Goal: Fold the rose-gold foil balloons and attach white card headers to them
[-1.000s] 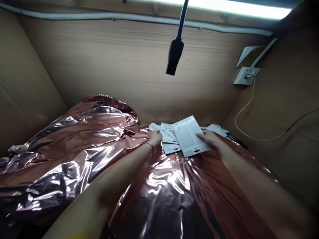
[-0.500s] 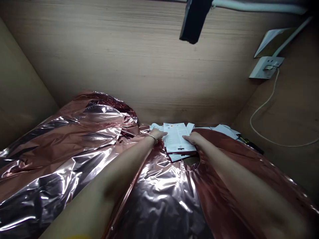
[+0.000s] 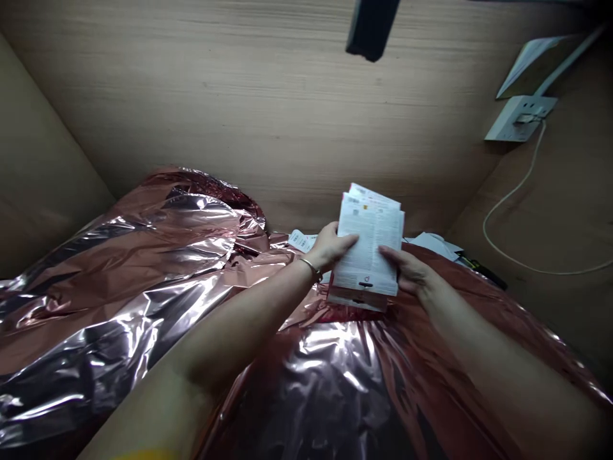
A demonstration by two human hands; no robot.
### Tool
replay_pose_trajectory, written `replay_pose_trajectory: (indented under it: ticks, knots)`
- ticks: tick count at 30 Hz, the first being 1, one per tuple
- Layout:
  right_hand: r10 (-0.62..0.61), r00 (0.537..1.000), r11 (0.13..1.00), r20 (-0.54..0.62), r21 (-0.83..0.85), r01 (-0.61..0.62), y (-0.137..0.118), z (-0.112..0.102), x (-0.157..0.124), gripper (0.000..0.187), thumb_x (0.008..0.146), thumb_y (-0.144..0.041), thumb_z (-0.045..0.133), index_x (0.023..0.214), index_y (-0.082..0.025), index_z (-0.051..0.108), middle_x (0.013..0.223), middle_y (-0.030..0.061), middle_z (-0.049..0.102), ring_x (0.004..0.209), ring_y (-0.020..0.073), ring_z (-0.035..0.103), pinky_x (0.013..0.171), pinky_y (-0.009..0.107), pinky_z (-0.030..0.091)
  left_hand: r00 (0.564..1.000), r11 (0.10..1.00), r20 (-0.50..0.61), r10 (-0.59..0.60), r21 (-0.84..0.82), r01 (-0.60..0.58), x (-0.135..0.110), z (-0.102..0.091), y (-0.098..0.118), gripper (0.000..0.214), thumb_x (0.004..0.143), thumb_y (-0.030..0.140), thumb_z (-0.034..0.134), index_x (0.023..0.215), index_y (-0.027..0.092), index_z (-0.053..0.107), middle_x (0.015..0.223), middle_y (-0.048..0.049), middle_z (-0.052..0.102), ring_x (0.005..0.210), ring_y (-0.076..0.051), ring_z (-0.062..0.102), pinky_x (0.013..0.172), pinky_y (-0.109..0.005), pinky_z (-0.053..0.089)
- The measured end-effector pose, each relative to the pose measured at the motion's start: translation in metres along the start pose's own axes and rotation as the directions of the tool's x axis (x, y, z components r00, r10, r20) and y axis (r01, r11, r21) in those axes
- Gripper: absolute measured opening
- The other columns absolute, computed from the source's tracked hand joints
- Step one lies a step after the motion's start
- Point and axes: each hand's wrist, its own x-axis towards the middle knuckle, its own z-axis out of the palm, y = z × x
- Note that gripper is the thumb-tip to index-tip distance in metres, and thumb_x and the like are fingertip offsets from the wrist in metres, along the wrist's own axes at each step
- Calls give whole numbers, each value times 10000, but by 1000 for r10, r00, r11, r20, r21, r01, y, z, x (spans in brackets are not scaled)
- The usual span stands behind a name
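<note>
Both my hands hold a stack of white printed cards tilted up off the surface, above a large sheet of shiny rose-gold foil. My left hand, with a thin bracelet at the wrist, grips the stack's left edge. On the right edge my right hand closes its fingers round the cards. A few more white cards lie flat behind my left hand, and others lie to the right of the stack.
Wooden panels wall in the space at the back and sides. A dark lamp head hangs from above. A white wall socket with a white cable sits on the right panel.
The cards lay flat and spread on the foil; my hands gathered them into one stack and lifted it upright towards me.
</note>
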Motion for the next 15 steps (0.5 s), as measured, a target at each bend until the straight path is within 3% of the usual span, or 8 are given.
replay_pose_trajectory:
  ticks: [2, 5, 9, 11, 15]
  knots:
    - [-31, 1000, 990, 2, 141, 30, -6, -6, -16, 435, 668, -320, 749, 1070, -203, 630, 1053, 68, 725, 993, 313, 670, 851, 460, 580, 998, 995, 66, 11, 99, -18, 4, 0, 9, 332, 896, 372, 572, 1097, 110, 611, 1124, -125, 683, 939, -205, 674, 789, -281, 540]
    - [-66, 984, 967, -163, 231, 103, -17, -27, -38, 408, 671, -262, 735, 1067, -249, 640, 1083, 28, 720, 1040, 322, 655, 873, 489, 575, 996, 918, 85, -37, 397, 0, 7, -16, 8, 443, 943, 483, 431, 1081, 103, 611, 1115, -147, 671, 939, -227, 670, 792, -308, 532]
    - [-62, 966, 971, -252, 207, 116, -29, -63, -62, 346, 719, -294, 707, 1062, -307, 659, 1173, 25, 684, 1091, 332, 631, 857, 483, 585, 992, 671, 110, -61, 741, -41, -9, -36, -25, 464, 719, 457, 724, 1023, 119, 631, 1139, -157, 646, 1133, -338, 565, 999, -430, 408]
    - [-19, 970, 979, -244, 193, 68, -26, -75, -67, 371, 712, -294, 711, 1079, -301, 656, 1169, 31, 686, 1088, 337, 632, 880, 504, 572, 980, 549, 190, -64, 827, -124, -22, -34, -43, 486, 649, 420, 782, 1012, 129, 642, 1143, -157, 642, 1170, -367, 530, 1055, -478, 331]
    - [63, 981, 975, -186, 219, -22, -8, -79, -60, 414, 697, -284, 723, 1100, -251, 635, 1085, 44, 720, 1068, 340, 642, 949, 568, 509, 947, 375, 306, -97, 893, -250, -39, -15, -58, 275, 840, 330, 605, 990, 103, 650, 1055, -189, 658, 1067, -347, 598, 955, -453, 417]
